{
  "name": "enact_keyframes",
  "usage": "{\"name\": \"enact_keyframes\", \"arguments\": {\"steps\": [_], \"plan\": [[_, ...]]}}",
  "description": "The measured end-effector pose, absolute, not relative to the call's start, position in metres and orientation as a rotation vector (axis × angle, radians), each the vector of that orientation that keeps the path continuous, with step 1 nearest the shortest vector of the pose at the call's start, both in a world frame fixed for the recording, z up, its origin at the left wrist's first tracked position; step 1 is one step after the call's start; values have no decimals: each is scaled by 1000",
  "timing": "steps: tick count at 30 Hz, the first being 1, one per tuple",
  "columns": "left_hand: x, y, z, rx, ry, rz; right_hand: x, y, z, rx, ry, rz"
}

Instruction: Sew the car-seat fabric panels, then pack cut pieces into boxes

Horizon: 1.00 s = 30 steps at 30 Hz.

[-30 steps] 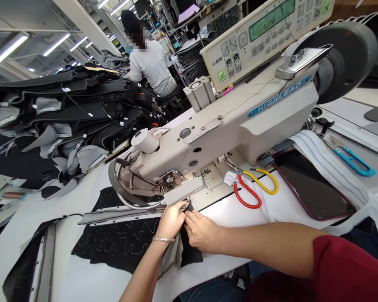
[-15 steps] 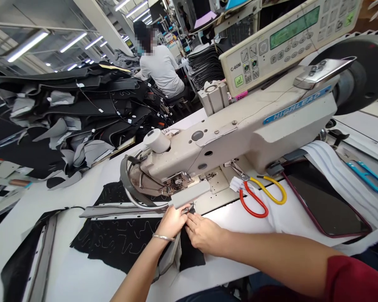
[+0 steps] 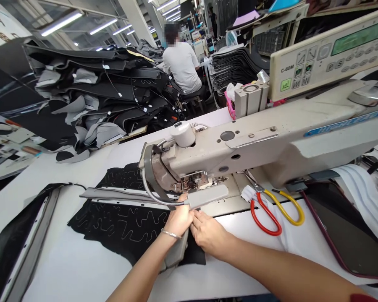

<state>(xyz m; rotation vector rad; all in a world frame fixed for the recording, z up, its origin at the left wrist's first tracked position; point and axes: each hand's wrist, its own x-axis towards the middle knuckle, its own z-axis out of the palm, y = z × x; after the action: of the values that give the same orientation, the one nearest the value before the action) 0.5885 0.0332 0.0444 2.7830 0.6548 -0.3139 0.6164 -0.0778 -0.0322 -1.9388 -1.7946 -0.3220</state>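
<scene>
One camera, mounted here on the seated worker's head, faces forward and down over the bench (image 3: 78,268), near the sewing machine (image 3: 208,153); its upper field reaches distant ceiling lights (image 3: 103,26).

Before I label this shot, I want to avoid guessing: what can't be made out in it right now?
In the head view:
- Black cloth between the fingers: covered by the left hand and right hand.
- Part of the left hand's fingers: behind the grey bar.
- Control panel: its far end is cut off by the right edge.
- Blue nameplate: lettering blurred, end cut off by the right edge.
</scene>
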Motion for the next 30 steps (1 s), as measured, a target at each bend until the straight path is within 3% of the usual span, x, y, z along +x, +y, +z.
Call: {"name": "enact_keyframes", "arguments": {"steps": [7, 15, 30], "plan": [[599, 32, 39, 3005, 639, -249, 635, -68, -40, -1885, -1700, -271], [593, 26, 34, 3058, 664, -209, 624, -73, -38, -1846, -1710, -516], [592, 26, 37, 3014, 649, -202, 625, -73, -35, -1903, -1782, -381]]}}
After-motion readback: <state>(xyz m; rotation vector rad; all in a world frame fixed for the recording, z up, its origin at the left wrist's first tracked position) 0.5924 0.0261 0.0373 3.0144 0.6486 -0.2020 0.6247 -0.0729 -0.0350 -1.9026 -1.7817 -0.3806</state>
